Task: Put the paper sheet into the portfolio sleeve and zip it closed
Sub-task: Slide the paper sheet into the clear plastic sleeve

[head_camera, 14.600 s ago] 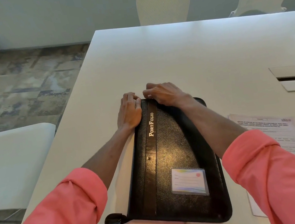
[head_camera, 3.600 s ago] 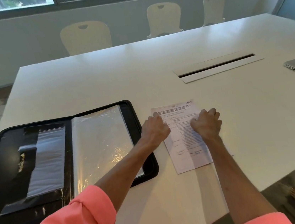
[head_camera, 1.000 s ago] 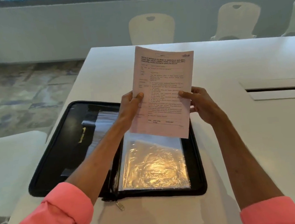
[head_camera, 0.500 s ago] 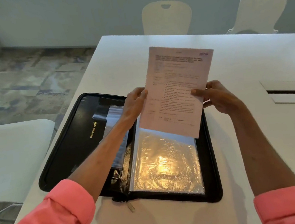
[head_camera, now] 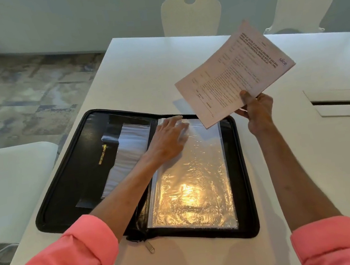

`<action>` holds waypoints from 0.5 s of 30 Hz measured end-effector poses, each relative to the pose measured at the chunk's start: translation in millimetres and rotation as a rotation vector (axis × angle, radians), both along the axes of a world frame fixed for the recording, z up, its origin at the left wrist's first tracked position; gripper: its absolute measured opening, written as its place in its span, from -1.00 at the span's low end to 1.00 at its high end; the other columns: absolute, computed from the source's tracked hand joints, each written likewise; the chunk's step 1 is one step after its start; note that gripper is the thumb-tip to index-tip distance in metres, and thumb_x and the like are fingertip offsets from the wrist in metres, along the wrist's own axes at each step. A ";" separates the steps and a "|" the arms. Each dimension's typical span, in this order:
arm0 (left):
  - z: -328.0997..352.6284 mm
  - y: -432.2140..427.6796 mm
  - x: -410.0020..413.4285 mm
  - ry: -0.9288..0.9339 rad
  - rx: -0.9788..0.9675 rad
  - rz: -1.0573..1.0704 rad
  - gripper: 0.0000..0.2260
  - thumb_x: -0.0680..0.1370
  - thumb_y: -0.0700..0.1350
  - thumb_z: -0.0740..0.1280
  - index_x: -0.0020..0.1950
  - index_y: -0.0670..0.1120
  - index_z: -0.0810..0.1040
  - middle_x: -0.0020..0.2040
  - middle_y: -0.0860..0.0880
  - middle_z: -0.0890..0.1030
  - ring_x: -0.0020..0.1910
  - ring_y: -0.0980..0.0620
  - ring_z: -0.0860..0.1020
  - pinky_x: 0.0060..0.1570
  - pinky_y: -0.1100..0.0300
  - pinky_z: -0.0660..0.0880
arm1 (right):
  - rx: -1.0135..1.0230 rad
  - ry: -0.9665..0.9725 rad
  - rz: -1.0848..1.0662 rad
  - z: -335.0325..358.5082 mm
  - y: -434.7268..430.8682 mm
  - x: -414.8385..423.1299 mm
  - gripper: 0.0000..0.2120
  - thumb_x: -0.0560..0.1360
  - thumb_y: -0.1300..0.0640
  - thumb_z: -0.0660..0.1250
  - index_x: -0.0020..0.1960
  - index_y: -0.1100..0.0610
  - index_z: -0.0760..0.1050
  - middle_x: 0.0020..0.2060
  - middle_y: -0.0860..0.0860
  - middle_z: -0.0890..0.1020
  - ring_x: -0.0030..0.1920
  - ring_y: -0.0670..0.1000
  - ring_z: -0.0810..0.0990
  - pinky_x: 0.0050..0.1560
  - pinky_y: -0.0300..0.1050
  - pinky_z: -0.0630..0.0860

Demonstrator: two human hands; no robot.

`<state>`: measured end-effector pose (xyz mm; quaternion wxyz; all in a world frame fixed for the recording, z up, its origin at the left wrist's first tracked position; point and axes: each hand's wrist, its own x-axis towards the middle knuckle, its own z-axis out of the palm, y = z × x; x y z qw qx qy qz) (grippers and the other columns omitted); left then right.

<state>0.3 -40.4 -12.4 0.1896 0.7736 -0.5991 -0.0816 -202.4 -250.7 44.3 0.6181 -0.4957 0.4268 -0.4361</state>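
Surface (head_camera: 151, 69) carries the open portfolio (head_camera: 65, 178), clear sleeve (head_camera: 192, 174) on its right half. Paper sheet (head_camera: 234, 70) hangs tilted above the far corner, pinched by right hand (head_camera: 255, 109). Left hand (head_camera: 168, 137), fingers (head_camera: 177, 121) loosely spread, apparently touches the sleeve's top edge.
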 end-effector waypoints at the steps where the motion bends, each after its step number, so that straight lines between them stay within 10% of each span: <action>1: -2.4 0.1 -2.5 -0.039 -0.011 -0.011 -0.56 0.76 0.05 0.27 0.64 -0.02 0.44 0.68 -0.05 0.33 0.67 -0.09 0.26 0.64 -0.15 0.27 | 0.000 -0.008 -0.003 -0.8 1.4 1.9 -0.83 0.69 0.22 0.41 0.27 0.11 0.62 0.08 0.12 0.78 0.05 0.07 0.82 -0.07 0.05 0.79; 15: 4.0 4.2 -0.9 -0.146 -0.188 -0.036 -0.78 0.59 -0.14 0.40 0.19 -0.04 0.47 0.05 0.02 0.60 0.02 0.00 0.57 0.39 -0.04 0.46 | 0.004 -0.040 -0.056 4.7 3.0 22.2 -0.88 0.69 0.21 0.40 0.18 0.05 0.63 0.07 0.12 0.78 0.12 0.12 0.80 0.00 0.10 0.79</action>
